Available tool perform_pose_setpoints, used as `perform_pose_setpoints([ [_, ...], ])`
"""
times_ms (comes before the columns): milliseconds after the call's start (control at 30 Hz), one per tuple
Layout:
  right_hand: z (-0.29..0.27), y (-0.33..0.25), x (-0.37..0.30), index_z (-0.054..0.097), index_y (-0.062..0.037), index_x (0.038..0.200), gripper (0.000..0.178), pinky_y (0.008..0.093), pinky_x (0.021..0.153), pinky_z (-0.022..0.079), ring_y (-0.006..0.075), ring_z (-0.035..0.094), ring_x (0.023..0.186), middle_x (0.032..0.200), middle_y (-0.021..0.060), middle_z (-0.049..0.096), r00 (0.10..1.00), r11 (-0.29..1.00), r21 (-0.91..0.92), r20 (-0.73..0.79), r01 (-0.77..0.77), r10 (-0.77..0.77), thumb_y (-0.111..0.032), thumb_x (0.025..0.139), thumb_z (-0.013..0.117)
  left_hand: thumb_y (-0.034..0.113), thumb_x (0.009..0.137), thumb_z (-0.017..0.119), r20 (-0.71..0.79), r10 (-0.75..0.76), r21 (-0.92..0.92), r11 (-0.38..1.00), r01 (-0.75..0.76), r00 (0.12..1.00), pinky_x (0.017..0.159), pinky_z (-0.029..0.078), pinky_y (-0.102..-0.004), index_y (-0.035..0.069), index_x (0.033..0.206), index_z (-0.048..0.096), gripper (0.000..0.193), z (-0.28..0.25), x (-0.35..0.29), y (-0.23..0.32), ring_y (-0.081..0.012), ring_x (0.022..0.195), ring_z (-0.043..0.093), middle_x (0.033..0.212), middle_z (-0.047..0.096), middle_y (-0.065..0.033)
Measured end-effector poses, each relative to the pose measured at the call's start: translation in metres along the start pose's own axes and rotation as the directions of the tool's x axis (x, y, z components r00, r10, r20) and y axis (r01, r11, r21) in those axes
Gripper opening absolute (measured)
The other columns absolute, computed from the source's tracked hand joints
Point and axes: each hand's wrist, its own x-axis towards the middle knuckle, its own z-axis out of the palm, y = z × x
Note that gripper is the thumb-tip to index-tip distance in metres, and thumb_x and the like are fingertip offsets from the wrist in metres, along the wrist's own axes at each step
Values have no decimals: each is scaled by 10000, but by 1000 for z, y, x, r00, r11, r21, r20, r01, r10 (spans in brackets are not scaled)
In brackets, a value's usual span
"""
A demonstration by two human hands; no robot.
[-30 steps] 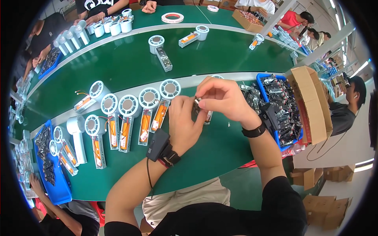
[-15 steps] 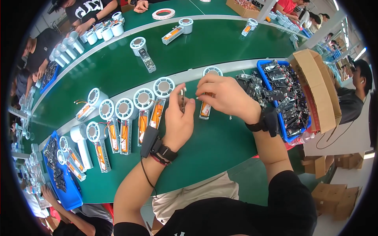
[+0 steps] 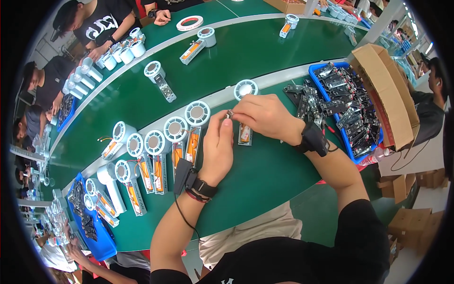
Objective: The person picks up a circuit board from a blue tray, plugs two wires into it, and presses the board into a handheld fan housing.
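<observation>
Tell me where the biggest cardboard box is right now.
In the head view, the biggest cardboard box is on the right side, well to the right of your right hand, just beside the blue tray heaped with black parts.

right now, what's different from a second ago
The right hand moved off the small part in the left hand, then came back to it. The two nearer belt fans shifted left. The view tilted too. Unchanged: the left hand's hold and the table fans.
</observation>
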Motion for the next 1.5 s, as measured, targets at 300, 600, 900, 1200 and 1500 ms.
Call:
perform_pose_setpoints([
  [300,-5,6,-4,713,-41,892,134,340,571,528,259,672,660,815,72,692,992,992,-58,-63,110,-114,-70,804,810,291,1074,575,10,-17,46,999,16,1000,663,445,-228,-20,1325,610,401,-2,2,11,-58,749,531,851,612,8],
  [600,-1,6,-7,704,-14,884,167,338,567,526,250,671,658,807,81,687,979,983,-99,-122,153,-164,-43,776,828,295,1070,587,2,-82,-37,996,82,997,657,438,-223,-9,1337,630,407,-2,3,7,-52,736,532,811,600,23],
  [900,1,4,-7,706,-15,883,170,337,555,526,244,668,652,800,81,682,979,982,-120,-123,149,-163,-28,765,827,322,1072,580,6,-64,-30,997,64,998,626,424,-230,-6,1328,650,422,-4,6,7,-55,700,527,761,592,18],
  [1200,1,9,-8,702,-10,863,163,331,546,520,243,664,644,785,79,677,978,984,-64,-114,166,-172,-27,764,831,336,1078,555,3,-78,116,990,77,997,578,410,-247,8,1261,697,402,-4,5,19,-62,626,517,673,579,5],
  [1500,2,10,-10,701,-12,882,190,326,546,513,243,658,641,791,81,677,979,985,37,-121,167,-161,-43,763,846,354,1082,529,91,-110,141,985,97,990,554,391,-253,18,1150,727,396,-12,6,22,-61,615,514,652,574,7],
])
